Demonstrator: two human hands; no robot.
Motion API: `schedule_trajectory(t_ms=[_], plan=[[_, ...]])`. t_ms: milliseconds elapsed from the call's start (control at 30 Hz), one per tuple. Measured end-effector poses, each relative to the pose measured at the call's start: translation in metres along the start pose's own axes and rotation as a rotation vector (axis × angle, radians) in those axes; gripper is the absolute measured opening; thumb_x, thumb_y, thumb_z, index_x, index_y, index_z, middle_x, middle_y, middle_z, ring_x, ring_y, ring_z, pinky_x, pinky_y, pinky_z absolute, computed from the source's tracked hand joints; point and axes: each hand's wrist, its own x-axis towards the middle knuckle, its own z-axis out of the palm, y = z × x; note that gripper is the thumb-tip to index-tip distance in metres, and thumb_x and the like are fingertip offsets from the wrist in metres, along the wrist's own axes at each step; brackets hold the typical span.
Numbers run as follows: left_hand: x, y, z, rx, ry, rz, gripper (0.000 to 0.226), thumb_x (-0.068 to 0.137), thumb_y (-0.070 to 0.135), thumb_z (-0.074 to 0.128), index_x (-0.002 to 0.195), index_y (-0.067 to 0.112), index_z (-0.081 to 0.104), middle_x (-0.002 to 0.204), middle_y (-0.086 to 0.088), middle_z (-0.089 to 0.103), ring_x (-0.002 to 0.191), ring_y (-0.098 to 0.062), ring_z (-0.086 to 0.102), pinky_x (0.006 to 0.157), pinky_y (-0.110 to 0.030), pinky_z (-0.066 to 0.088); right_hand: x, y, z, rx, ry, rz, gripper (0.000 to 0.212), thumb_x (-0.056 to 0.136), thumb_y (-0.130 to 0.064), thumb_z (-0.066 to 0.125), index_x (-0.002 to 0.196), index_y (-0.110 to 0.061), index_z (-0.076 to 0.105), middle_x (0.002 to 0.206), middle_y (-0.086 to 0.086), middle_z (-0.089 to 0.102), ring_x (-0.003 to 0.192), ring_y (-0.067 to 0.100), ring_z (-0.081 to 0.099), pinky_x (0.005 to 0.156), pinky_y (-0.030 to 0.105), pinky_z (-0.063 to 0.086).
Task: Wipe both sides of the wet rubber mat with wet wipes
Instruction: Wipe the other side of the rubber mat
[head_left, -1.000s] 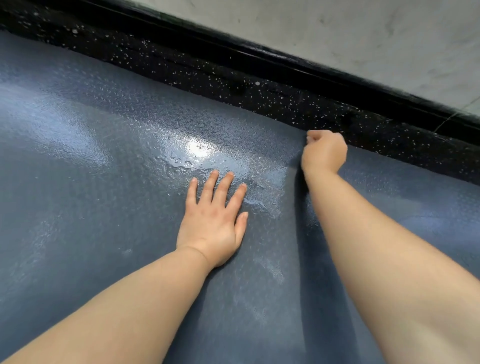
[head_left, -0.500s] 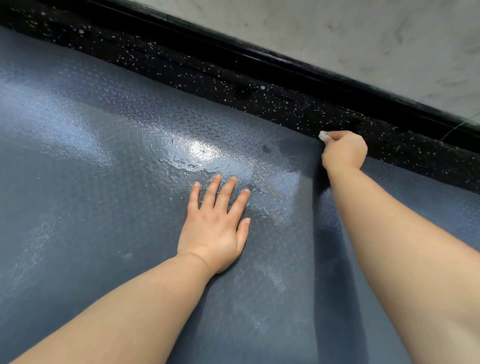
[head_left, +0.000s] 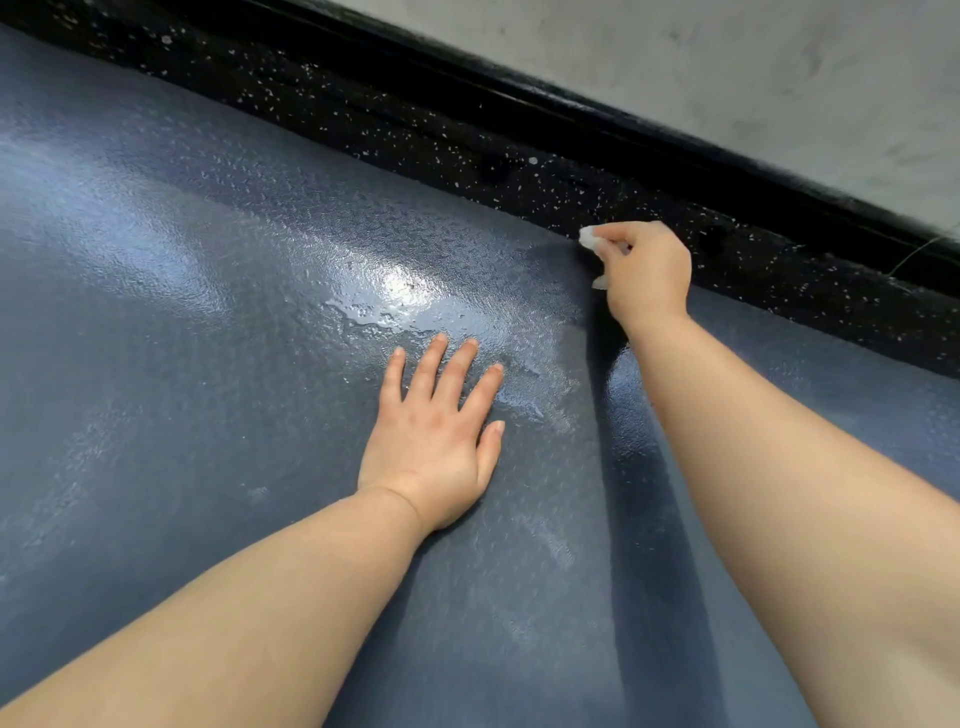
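Note:
A large blue-grey rubber mat (head_left: 208, 415) with a fine raised texture fills most of the view, and a shiny wet patch (head_left: 400, 296) glints near its middle. My left hand (head_left: 434, 441) lies flat on the mat with its fingers spread, just below that patch. At the mat's far edge my right hand (head_left: 647, 273) grips a small bunched white wet wipe (head_left: 589, 239). Only the wipe's tips show past the fingers.
Beyond the mat's far edge runs a strip of black floor with white speckles (head_left: 467, 135). Behind it a black skirting (head_left: 571, 111) meets a pale grey wall (head_left: 727, 67).
My right hand has slid to the right and farther out along the mat's far edge, and the wipe's tip now shows. My left hand has stayed flat in place.

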Motion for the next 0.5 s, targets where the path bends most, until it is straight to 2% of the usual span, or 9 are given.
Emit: schedule_trajectory(t_ms=[67,133,333,433,500], plan=[[0.000,0.000,0.000,-0.005,-0.001,0.001,0.058,0.095,0.049,0.013,0.150,0.030,0.015,0.159,-0.001,0.008,0.145,-0.025,-0.001,0.114,-0.049,-0.008,-0.002,0.007,0.005,-0.053,-0.043,-0.009,0.020,0.091,-0.021,0.057,0.104,-0.020,0.072,0.108,0.002,0.067,0.098,0.025,0.062,0.092,0.035,0.046],[0.000,0.001,0.000,-0.010,0.002,0.000,0.058,0.096,0.049,0.017,0.150,0.030,0.016,0.159,-0.002,0.010,0.145,-0.025,0.000,0.114,-0.049,-0.007,-0.013,0.006,0.010,-0.088,-0.059,-0.042,0.020,0.092,-0.020,0.056,0.104,-0.021,0.071,0.111,0.001,0.066,0.104,0.019,0.059,0.093,0.033,0.045],[0.000,0.001,-0.002,-0.021,0.005,-0.013,0.062,0.091,0.048,0.014,0.149,0.028,0.022,0.158,-0.003,0.015,0.145,-0.026,0.005,0.115,-0.050,-0.003,-0.120,0.002,0.004,-0.083,-0.228,-0.337,0.013,0.088,-0.018,0.064,0.094,-0.015,0.075,0.089,0.008,0.066,0.089,0.024,0.061,0.082,0.032,0.045],[0.000,0.001,-0.002,-0.020,0.003,-0.009,0.063,0.090,0.049,0.013,0.149,0.028,0.023,0.158,-0.002,0.015,0.145,-0.025,0.005,0.115,-0.050,-0.003,-0.149,0.005,-0.011,-0.026,-0.372,-0.400,0.010,0.083,-0.011,0.068,0.089,-0.011,0.075,0.080,0.004,0.064,0.076,0.019,0.061,0.074,0.013,0.042],[0.000,0.001,-0.001,-0.020,0.012,-0.005,0.060,0.092,0.048,0.015,0.149,0.028,0.023,0.158,-0.002,0.015,0.145,-0.025,0.005,0.115,-0.049,-0.003,-0.130,0.007,-0.018,0.005,-0.332,-0.348,0.011,0.081,-0.008,0.069,0.090,-0.012,0.075,0.079,0.000,0.060,0.070,0.013,0.057,0.070,0.002,0.035]])
